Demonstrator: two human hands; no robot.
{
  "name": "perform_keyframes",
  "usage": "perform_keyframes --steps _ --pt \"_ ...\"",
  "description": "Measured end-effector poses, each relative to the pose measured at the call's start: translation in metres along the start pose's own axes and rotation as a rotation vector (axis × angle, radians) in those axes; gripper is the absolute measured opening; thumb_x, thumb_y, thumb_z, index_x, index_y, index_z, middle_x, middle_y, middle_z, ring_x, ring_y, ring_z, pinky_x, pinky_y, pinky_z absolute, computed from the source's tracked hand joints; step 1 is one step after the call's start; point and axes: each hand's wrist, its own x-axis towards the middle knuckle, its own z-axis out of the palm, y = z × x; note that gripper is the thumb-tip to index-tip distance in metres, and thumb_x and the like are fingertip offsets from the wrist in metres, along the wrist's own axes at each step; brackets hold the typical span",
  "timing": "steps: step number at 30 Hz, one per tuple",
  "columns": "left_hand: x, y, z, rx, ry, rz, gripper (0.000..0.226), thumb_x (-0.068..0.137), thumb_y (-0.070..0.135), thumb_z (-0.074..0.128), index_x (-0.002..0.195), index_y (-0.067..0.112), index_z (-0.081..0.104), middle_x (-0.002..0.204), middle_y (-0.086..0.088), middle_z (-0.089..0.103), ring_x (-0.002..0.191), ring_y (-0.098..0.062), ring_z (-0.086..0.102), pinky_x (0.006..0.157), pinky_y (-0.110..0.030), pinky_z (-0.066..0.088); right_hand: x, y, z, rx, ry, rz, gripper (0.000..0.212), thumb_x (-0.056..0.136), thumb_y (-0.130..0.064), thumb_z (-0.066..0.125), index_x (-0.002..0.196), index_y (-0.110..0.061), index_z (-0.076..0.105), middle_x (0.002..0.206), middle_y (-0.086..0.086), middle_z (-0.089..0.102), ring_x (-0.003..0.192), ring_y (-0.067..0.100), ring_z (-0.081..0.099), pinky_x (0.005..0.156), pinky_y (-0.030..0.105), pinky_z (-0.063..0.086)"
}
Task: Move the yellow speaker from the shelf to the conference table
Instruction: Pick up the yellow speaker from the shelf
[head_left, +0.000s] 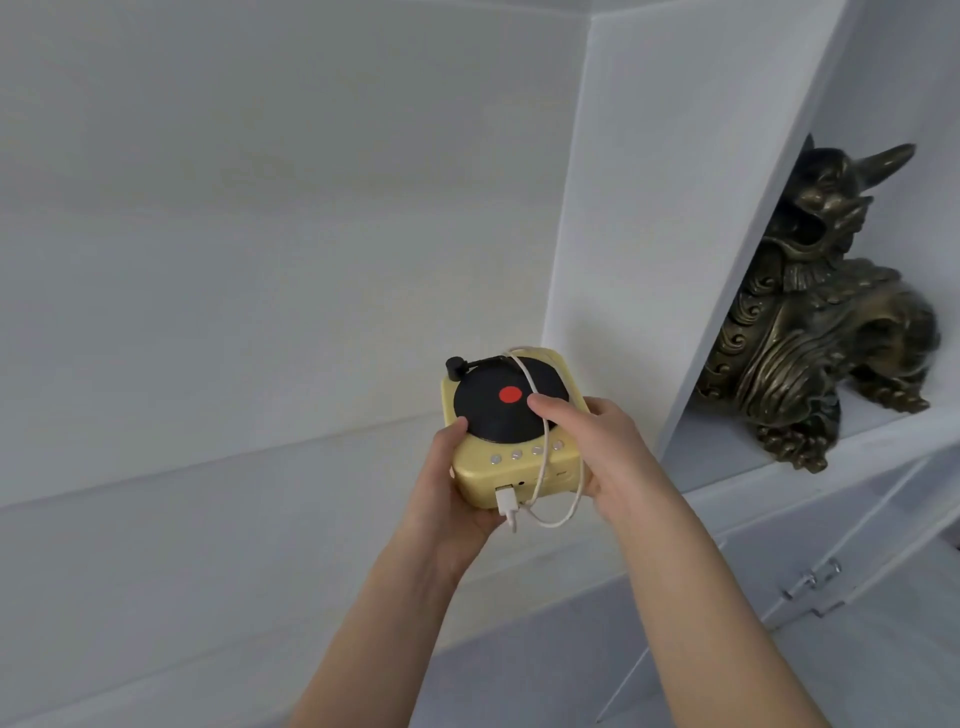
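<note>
The yellow speaker (506, 457) is shaped like a small record player, with a black disc and red dot on top and a black tone arm at the back left. A white cable (545, 467) loops over its top and plugs into the front. My left hand (449, 486) grips its left side and underside. My right hand (587, 441) holds its right side, thumb on the disc and cable. The speaker hangs in the air in front of the white shelf (260, 467). The conference table is not in view.
A white upright panel (675, 234) divides the shelf. In the compartment to its right stands a dark bronze beast statue (810, 322). Below are white cabinet doors with clear handles (810, 582).
</note>
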Motion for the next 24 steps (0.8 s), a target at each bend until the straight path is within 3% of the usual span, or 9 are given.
perform_keyframes --steps 4,6,10,18,20,24 --pt "-0.011 0.011 -0.002 0.075 -0.025 -0.059 0.059 0.07 0.035 0.062 0.123 0.01 0.06 0.117 -0.016 0.068 0.091 -0.035 0.067 0.064 -0.04 0.056 -0.012 0.015 -0.002 0.083 0.005 0.017 0.096 0.034 -0.053 0.078 0.121 -0.019 0.055 0.113 0.008 0.068 0.099 0.032 0.068 0.085 0.053 0.057" --pt "-0.014 0.013 -0.001 0.133 -0.023 -0.065 0.047 0.077 0.037 0.061 0.117 0.013 0.064 0.11 -0.013 0.072 0.091 -0.034 0.067 0.071 -0.042 0.056 -0.017 0.02 -0.002 0.118 0.004 0.03 0.093 0.038 -0.051 0.08 0.122 -0.019 0.054 0.113 0.008 0.068 0.099 0.031 0.068 0.085 0.052 0.057" --pt "-0.021 0.015 0.005 0.234 0.015 -0.078 0.029 0.086 0.036 0.06 0.105 0.016 0.068 0.09 -0.007 0.077 0.085 -0.03 0.069 0.078 -0.042 0.053 -0.03 0.028 -0.005 0.166 0.007 0.038 0.069 0.064 -0.042 0.08 0.123 -0.02 0.051 0.112 0.007 0.067 0.099 0.029 0.068 0.088 0.05 0.056" --pt "-0.049 -0.007 0.03 0.257 -0.027 -0.131 0.027 0.082 0.032 0.064 0.102 0.015 0.068 0.085 -0.008 0.077 0.072 -0.028 0.072 0.063 -0.039 0.057 -0.066 0.036 -0.047 0.171 -0.054 -0.029 0.034 0.08 -0.038 0.07 0.112 -0.032 0.063 0.107 0.0 0.074 0.096 0.024 0.072 0.087 0.048 0.057" --pt "-0.056 -0.017 0.041 0.286 -0.039 -0.149 0.03 0.082 0.033 0.064 0.106 0.014 0.067 0.087 -0.009 0.077 0.074 -0.029 0.072 0.063 -0.039 0.058 -0.076 0.039 -0.061 0.189 -0.039 -0.025 0.03 0.081 -0.036 0.069 0.111 -0.031 0.065 0.105 0.0 0.075 0.096 0.024 0.072 0.089 0.048 0.056" --pt "-0.069 -0.047 0.065 0.349 -0.044 -0.201 0.039 0.08 0.034 0.066 0.113 0.014 0.066 0.099 -0.012 0.076 0.091 -0.035 0.07 0.081 -0.048 0.055 -0.099 0.049 -0.098 0.221 0.016 -0.013 0.034 0.082 -0.036 0.068 0.115 -0.031 0.063 0.107 0.001 0.074 0.097 0.025 0.072 0.088 0.047 0.057"
